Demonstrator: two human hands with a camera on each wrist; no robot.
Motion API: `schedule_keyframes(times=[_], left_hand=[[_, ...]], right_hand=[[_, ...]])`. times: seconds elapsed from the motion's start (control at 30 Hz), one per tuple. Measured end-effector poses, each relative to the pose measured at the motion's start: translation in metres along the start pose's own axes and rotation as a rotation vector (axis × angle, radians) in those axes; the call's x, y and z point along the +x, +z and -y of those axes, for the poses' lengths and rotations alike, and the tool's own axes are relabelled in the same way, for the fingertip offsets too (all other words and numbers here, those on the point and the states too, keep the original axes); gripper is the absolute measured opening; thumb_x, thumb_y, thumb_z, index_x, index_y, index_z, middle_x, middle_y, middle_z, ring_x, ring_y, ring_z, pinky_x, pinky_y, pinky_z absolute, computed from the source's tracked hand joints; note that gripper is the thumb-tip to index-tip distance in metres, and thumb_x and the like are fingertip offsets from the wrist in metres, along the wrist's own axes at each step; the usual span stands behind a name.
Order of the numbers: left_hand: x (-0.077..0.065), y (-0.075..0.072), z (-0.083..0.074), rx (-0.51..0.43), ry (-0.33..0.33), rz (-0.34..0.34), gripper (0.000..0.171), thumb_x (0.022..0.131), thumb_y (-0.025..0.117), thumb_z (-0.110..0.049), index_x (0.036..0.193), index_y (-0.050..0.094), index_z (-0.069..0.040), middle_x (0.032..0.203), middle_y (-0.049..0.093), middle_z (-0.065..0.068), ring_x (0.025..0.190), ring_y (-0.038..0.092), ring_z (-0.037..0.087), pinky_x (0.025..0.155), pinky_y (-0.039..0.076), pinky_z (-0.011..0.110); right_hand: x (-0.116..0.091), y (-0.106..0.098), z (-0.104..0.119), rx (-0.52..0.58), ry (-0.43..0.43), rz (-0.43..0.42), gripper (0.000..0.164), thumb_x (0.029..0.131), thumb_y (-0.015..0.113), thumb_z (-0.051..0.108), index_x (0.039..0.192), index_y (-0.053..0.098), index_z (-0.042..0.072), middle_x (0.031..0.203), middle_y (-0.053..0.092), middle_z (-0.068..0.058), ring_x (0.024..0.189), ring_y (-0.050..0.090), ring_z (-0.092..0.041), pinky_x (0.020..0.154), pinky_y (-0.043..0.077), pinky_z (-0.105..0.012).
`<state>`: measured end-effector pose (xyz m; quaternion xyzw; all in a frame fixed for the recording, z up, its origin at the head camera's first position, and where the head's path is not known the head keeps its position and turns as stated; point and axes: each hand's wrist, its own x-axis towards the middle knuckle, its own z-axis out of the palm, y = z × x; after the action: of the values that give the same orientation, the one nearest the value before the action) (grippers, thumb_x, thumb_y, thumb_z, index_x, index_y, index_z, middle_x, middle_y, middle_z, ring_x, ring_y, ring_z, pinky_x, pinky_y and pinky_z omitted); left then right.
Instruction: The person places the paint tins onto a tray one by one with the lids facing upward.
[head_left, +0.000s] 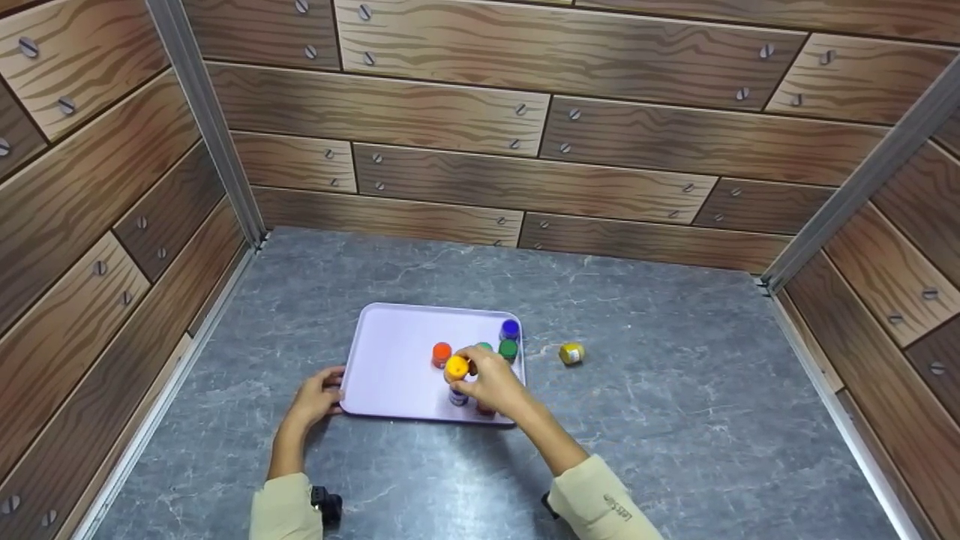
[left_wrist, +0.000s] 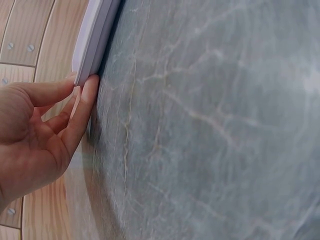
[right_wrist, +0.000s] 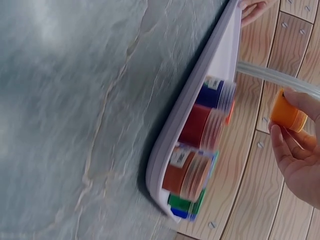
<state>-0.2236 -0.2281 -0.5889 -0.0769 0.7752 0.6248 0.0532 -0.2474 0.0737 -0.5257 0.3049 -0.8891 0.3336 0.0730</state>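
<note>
A yellow-orange paint jar (head_left: 457,368) is pinched between the thumb and fingers of my right hand (head_left: 491,381), raised over the lilac tray (head_left: 397,360). In the right wrist view the same orange jar (right_wrist: 286,111) shows well above the tray's rim. My left hand (head_left: 316,397) grips the tray's near left corner; the left wrist view shows thumb and fingers at its rim (left_wrist: 92,50). On the tray stand a red-orange jar (head_left: 442,354), a blue jar (head_left: 510,328), a dark green jar (head_left: 508,349), a brown jar (right_wrist: 185,172), a dark red jar (right_wrist: 201,126) and a navy jar (right_wrist: 216,94).
A yellow jar (head_left: 571,354) lies on its side on the grey marbled table (head_left: 675,390), right of the tray. Wood-patterned walls (head_left: 450,172) with metal corner posts (head_left: 217,127) enclose the table at the back and both sides.
</note>
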Motion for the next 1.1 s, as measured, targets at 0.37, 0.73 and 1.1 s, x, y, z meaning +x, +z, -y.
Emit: schedule_keyframes(times=[0.37,0.73,1.1], left_hand=[[-0.001,0.001,0.0,0.004,0.002,-0.013,0.045,0.078,0.047,0.018,0.123,0.043,0.015,0.107,0.051,0.027,0.083,0.057,0.025,0.059,0.054,0.033],[0.0,0.0,0.0,0.02,0.001,-0.007,0.044,0.08,0.046,0.018,0.124,0.042,0.015,0.109,0.05,0.028,0.088,0.056,0.028,0.06,0.054,0.034],[0.0,0.0,-0.001,0.017,-0.014,-0.003,0.044,0.081,0.047,0.017,0.125,0.042,0.015,0.109,0.048,0.027,0.088,0.057,0.028,0.06,0.053,0.032]], right_hand=[[0.008,0.025,0.01,-0.025,-0.018,0.006,0.037,0.069,0.079,0.012,0.098,0.061,0.0,0.085,0.057,-0.005,0.073,0.051,-0.014,0.063,0.047,-0.021],[0.011,0.049,0.013,-0.053,-0.069,-0.017,0.034,0.066,0.079,0.01,0.093,0.06,0.002,0.086,0.058,-0.005,0.076,0.053,-0.016,0.068,0.048,-0.022],[0.013,0.072,0.012,-0.143,-0.059,-0.011,0.029,0.068,0.077,0.015,0.09,0.06,0.005,0.082,0.055,-0.003,0.074,0.055,-0.017,0.066,0.049,-0.026]])
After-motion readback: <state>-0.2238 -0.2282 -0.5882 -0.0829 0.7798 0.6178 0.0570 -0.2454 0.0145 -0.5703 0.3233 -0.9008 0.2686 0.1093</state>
